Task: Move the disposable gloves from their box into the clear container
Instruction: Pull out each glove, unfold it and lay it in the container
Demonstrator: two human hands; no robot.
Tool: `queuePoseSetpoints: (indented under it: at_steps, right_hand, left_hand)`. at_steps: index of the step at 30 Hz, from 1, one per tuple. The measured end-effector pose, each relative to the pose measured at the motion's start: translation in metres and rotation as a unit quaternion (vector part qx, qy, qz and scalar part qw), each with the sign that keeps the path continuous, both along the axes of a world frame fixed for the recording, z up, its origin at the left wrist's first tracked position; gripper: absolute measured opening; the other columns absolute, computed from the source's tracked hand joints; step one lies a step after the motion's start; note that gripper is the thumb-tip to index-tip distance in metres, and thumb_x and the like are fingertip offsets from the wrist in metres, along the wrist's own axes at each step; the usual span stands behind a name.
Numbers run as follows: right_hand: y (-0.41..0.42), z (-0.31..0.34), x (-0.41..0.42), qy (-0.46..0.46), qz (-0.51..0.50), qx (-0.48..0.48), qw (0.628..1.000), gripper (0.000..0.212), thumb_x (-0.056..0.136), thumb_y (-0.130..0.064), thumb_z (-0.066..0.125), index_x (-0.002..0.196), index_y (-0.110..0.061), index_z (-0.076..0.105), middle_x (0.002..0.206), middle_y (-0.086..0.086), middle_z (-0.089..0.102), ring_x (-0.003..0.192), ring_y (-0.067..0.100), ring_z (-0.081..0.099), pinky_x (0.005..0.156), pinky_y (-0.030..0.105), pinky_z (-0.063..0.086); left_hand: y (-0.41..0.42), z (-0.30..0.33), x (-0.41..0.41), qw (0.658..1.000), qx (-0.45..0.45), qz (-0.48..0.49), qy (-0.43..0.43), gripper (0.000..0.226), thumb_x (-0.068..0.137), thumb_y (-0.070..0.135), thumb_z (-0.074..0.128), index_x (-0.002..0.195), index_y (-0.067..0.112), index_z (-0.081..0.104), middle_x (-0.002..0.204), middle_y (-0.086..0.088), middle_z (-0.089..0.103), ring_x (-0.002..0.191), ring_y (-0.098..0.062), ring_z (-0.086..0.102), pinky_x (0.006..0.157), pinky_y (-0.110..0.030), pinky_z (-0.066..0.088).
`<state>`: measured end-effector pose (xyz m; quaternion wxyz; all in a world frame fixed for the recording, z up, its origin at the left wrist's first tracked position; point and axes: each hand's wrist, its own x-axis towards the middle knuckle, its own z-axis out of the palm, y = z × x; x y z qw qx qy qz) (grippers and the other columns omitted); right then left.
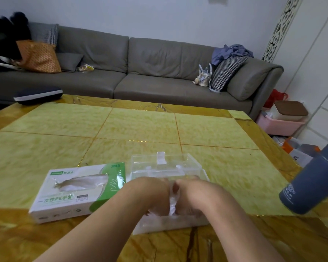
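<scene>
Behind your table runs a long grey sofa with an orange cushion, a houndstooth cushion and a heap of blue clothes. Your yellow-green marbled table carries everything else.

Your glove box lies flat to the left, just beside the clear container. Its white and green top reads "一次性PE手套" and "200" near the far edge; the smaller green logo and the side print are too blurred to read. A glove pokes out through the opening in the top.

Your left hand and right hand sit close together inside the container, their fingers curled down onto a wad of thin clear gloves bunched between them. The fingertips are hidden, so you cannot tell exactly how they pinch. The container's lid stands open at the far side, a small white clasp on it.

At your right stands a blue-grey cup with white lettering too blurred to read.
</scene>
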<state>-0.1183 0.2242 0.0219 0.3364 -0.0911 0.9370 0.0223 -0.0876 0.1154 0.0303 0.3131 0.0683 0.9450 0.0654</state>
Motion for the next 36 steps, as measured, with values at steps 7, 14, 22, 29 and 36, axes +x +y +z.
queuePoseSetpoints:
  at_steps: [7, 14, 22, 29, 36]
  right_hand:
    - [0.001, -0.004, 0.003, 0.022, -0.029, -0.026, 0.999, 0.055, 0.092, -0.017, 0.051, 0.145, -0.036, 0.05, 0.153, 0.01, 0.032, 0.101, 0.03, 0.064, 0.082, 0.039, 0.057]
    - [0.01, -0.012, 0.008, 0.111, -0.011, -0.07, 0.991, 0.041, 0.092, -0.021, 0.053, 0.13, -0.032, 0.066, 0.126, -0.002, 0.066, 0.113, 0.022, 0.066, 0.097, 0.037, 0.056]
    - [-0.007, 0.011, 0.034, 0.328, -0.008, -0.057, 0.943, 0.029, 0.091, -0.017, 0.049, 0.11, -0.03, 0.067, 0.108, -0.005, 0.066, 0.1, 0.024, 0.068, 0.082, 0.033, 0.056]
    - [-0.065, 0.0, 0.076, 0.386, 0.238, -0.249, 0.856, 0.058, 0.093, -0.014, 0.051, 0.151, -0.02, 0.05, 0.152, -0.003, 0.048, 0.144, 0.018, 0.037, 0.122, 0.027, 0.012]
    - [-0.099, -0.038, 0.084, 0.285, 0.324, -0.186, 0.883, 0.079, 0.081, -0.016, 0.067, 0.154, -0.01, 0.04, 0.158, 0.016, 0.042, 0.15, 0.03, 0.035, 0.118, 0.033, -0.022]
  left_hand:
    - [-0.008, 0.007, 0.007, 0.995, -0.052, -0.072, 0.039, 0.061, 0.095, -0.005, 0.056, 0.152, 0.008, 0.038, 0.117, -0.016, 0.061, 0.103, -0.032, 0.065, 0.076, -0.034, 0.05]
    - [-0.043, 0.026, 0.031, 0.982, 0.109, -0.058, 0.14, 0.066, 0.094, -0.002, 0.043, 0.148, 0.035, 0.05, 0.135, 0.009, 0.065, 0.121, -0.014, 0.06, 0.102, -0.037, 0.053]
    - [-0.152, -0.002, 0.061, 0.883, 0.129, 0.271, 0.36, 0.023, 0.101, 0.015, 0.052, 0.102, 0.029, 0.07, 0.088, 0.013, 0.067, 0.064, -0.004, 0.065, 0.056, -0.023, 0.056]
    - [-0.167, -0.022, 0.058, 0.953, -0.009, 0.221, 0.208, 0.028, 0.094, 0.012, 0.043, 0.093, 0.024, 0.069, 0.091, 0.005, 0.065, 0.076, -0.013, 0.062, 0.059, -0.027, 0.05]
    - [-0.17, -0.029, 0.053, 0.964, -0.02, 0.201, 0.172, 0.024, 0.094, 0.016, 0.042, 0.072, 0.022, 0.048, 0.079, 0.001, 0.055, 0.078, -0.017, 0.057, 0.059, -0.029, 0.041]
